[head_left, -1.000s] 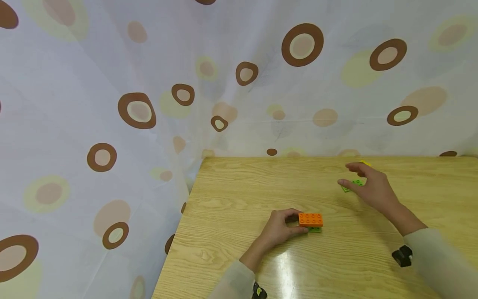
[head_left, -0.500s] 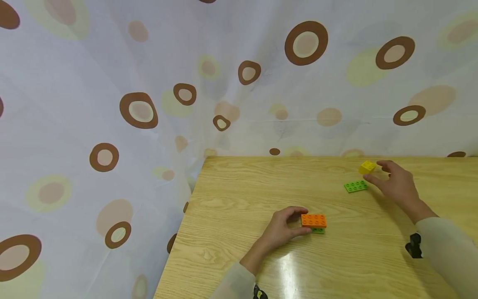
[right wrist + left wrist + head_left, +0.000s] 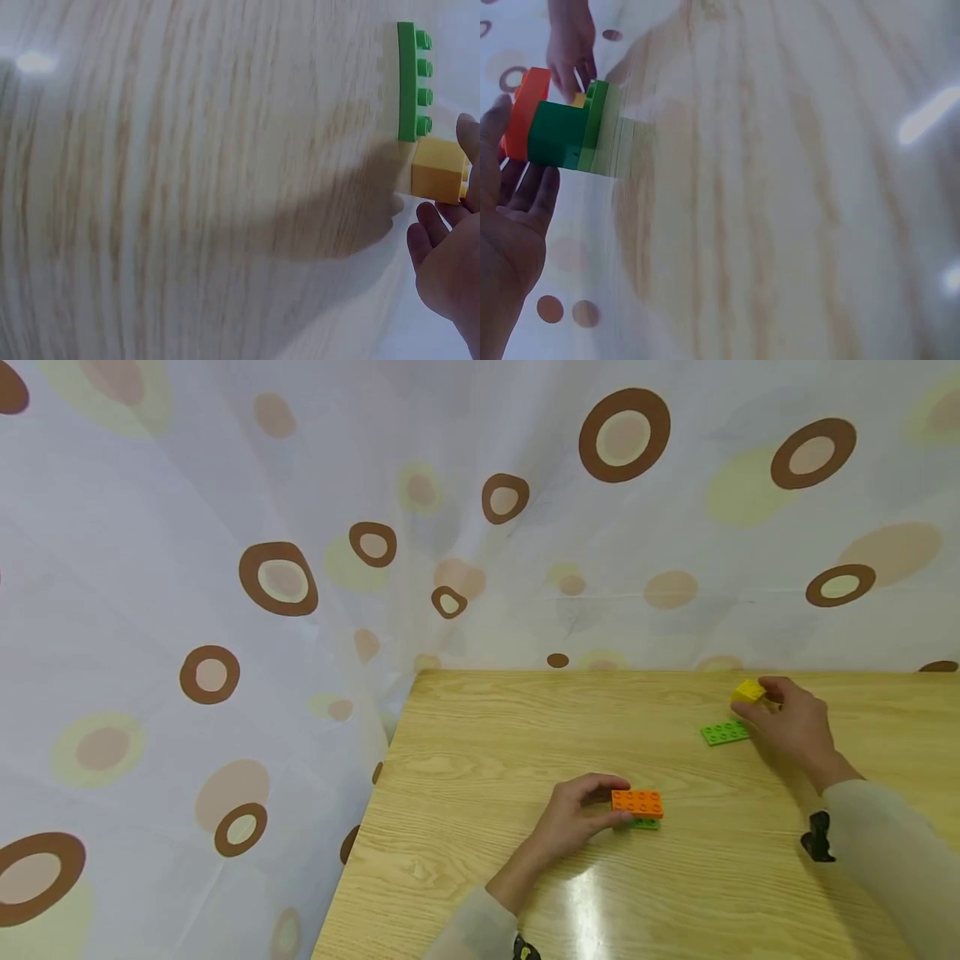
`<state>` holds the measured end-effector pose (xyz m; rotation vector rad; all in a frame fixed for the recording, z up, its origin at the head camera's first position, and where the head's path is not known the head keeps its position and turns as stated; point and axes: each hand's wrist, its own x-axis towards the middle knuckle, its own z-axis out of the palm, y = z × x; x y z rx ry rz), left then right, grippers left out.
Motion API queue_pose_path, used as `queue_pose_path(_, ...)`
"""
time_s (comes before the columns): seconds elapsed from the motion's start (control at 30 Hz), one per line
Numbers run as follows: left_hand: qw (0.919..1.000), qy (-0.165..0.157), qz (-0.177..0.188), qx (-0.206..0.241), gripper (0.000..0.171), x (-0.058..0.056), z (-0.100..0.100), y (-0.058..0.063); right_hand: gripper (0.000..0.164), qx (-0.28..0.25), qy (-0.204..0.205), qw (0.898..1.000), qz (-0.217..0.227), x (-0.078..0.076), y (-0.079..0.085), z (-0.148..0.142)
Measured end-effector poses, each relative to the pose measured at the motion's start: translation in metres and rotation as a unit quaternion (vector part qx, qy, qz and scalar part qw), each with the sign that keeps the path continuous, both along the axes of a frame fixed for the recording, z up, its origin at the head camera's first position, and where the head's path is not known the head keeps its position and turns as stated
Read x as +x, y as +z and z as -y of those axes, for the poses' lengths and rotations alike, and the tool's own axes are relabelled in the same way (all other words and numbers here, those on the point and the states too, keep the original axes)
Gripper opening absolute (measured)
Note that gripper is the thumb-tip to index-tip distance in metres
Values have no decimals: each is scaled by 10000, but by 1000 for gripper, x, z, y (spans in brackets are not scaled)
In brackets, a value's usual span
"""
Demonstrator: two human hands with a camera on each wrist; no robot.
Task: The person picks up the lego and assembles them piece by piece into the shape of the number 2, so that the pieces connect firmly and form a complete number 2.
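My left hand (image 3: 566, 818) holds a small stack of toy building bricks between thumb and fingers, near the middle of the table. On top is an orange brick (image 3: 637, 803) with two rows of studs. Below it the left wrist view shows a dark green brick (image 3: 557, 135) and, at the bottom, a flat light green brick (image 3: 594, 124). Farther back on the right, my right hand (image 3: 798, 722) pinches a yellow brick (image 3: 748, 692) between thumb and fingers. Just in front of that brick lies another flat green brick (image 3: 725, 732), studs up.
The wooden table (image 3: 465, 752) meets a hanging white curtain (image 3: 525, 627) with brown and pale rings at its back and left edges. Both wrists carry dark straps, the right one (image 3: 817, 837) below the sleeve cuff.
My right hand first moved right, uncovering the yellow and flat green bricks, then came in around the yellow brick. My left hand keeps its grip on the stack, while the view shifts slightly.
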<state>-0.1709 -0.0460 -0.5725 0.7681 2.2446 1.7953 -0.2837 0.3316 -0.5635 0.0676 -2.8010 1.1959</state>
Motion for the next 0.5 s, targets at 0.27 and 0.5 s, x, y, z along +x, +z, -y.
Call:
queue_pose_path(0.27, 9996, 76, -127, -223, 33, -1, -5, 3, 61, -98, -322, 9992, -210, 2, -2, 4)
queue_pose_path(0.5, 9996, 194, 56, -191, 32, -1, -3, 2, 53, 29, -352, 9985, -407, 11, 5, 8)
